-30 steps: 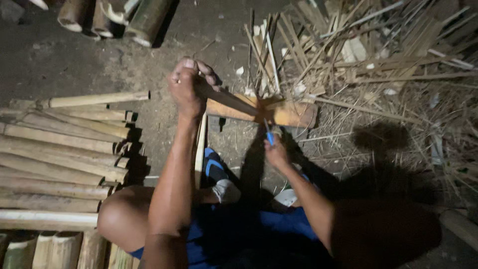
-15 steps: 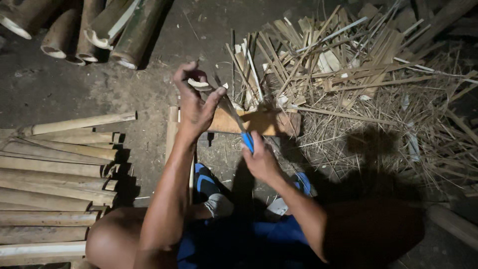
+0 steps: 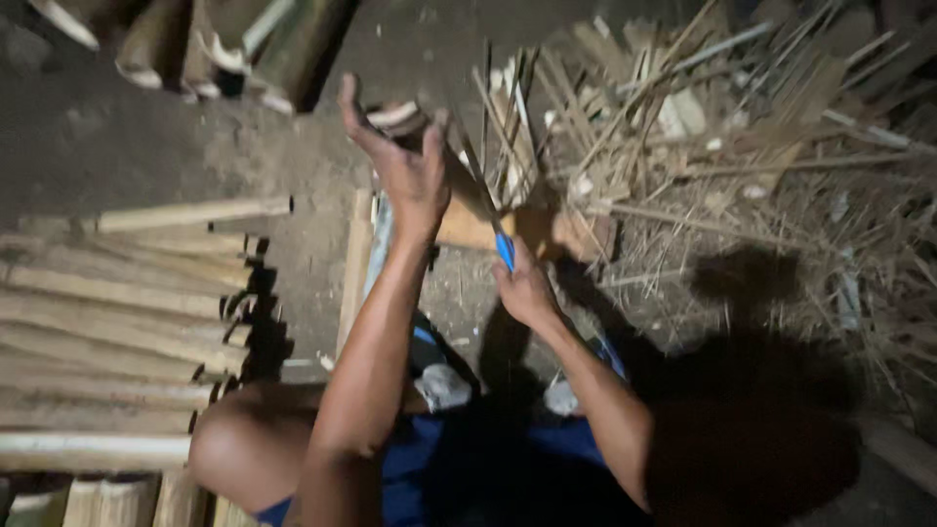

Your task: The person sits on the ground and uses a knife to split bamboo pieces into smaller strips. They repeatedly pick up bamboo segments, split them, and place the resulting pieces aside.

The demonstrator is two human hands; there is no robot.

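My left hand [image 3: 405, 161] is raised over the dirt ground, fingers curled around the top end of a split bamboo piece [image 3: 400, 115]. My right hand [image 3: 522, 288] grips a knife with a blue handle [image 3: 504, 250]; its blade [image 3: 473, 181] slants up towards the bamboo piece near my left hand. Under both hands lies a wooden chopping block [image 3: 532, 229]. A bamboo slat [image 3: 354, 268] stands on the ground beside my left forearm.
Stacked split bamboo lengths [image 3: 117, 322] lie at the left. Cut bamboo tube sections [image 3: 215, 44] sit at the top left. A heap of bamboo strips and shavings [image 3: 722, 137] covers the ground at the right. My knees and feet are below.
My left hand has lifted higher with the bamboo piece, and the knife blade has followed upward. The view has shifted and is blurred.
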